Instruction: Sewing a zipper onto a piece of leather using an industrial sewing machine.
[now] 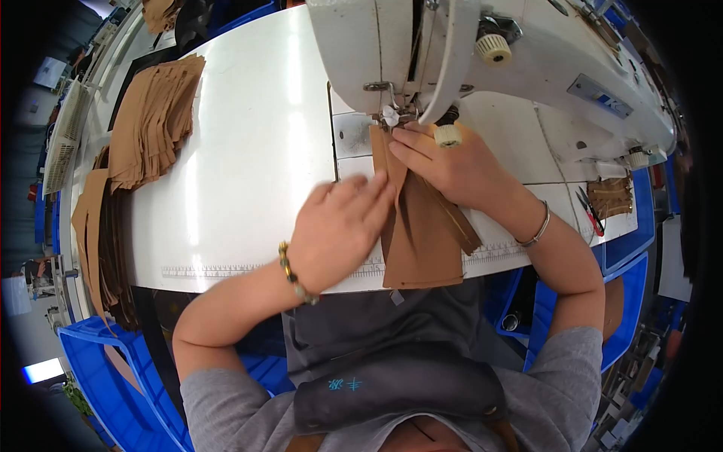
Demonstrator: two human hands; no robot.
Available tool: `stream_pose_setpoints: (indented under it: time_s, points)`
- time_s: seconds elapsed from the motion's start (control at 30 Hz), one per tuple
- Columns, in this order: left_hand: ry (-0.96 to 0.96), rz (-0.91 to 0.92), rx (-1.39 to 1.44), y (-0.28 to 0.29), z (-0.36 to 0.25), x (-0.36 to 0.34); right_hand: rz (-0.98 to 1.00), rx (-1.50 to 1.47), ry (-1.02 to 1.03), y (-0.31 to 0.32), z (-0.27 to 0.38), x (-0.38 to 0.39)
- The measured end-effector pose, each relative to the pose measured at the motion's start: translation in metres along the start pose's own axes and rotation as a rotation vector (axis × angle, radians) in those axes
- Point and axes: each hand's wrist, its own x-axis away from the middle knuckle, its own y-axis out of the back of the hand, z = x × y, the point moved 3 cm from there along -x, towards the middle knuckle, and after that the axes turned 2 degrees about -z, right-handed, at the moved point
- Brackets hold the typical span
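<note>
Brown fabric pieces (420,256) lie under the white sewing machine (354,45), with a narrow folded edge running to the presser foot (393,119). My left hand (339,226), fingers bent and close together, holds that folded edge at the near side of the foot. My right hand (444,166) is just right of the foot, its fingers pressed together on the fabric close to the needle area. The needle tip itself is too small to make out. A flap of fabric with a light line along it spreads out below my right hand.
The white table (233,135) bears a stack of brown panels (151,120) and more hanging pieces (102,241) at left. Scissors (591,211) lie at right beside small brown pieces (610,196). Blue crates (113,384) stand below both sides. The machine's head overhangs my right hand.
</note>
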Motion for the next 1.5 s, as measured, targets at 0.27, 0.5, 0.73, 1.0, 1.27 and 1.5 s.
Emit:
stream_pose_setpoints:
  time_s: [0.27, 0.5, 0.73, 1.0, 1.27, 1.5]
  points:
    - [-0.076, -0.019, -0.001, 0.022, -0.071, 0.058, 0.147, -0.206, 0.243, 0.036, 0.052, 0.025]
    - [-0.073, -0.097, -0.030, 0.024, -0.079, 0.070, 0.193, -0.208, 0.185, 0.065, 0.103, 0.048]
    - [-0.087, -0.162, -0.037, 0.017, -0.076, 0.077, 0.175, -0.196, 0.039, 0.066, 0.122, 0.055]
    - [-0.100, -0.256, 0.061, 0.014, -0.072, 0.082, 0.162, -0.260, 0.067, 0.060, 0.130, 0.057]
    - [0.052, -0.249, 0.044, -0.023, -0.032, 0.035, 0.125, -0.220, 0.144, 0.050, 0.136, 0.058]
    - [0.076, -0.086, -0.161, -0.053, 0.011, -0.021, 0.136, -0.292, 0.088, 0.049, 0.134, 0.056]
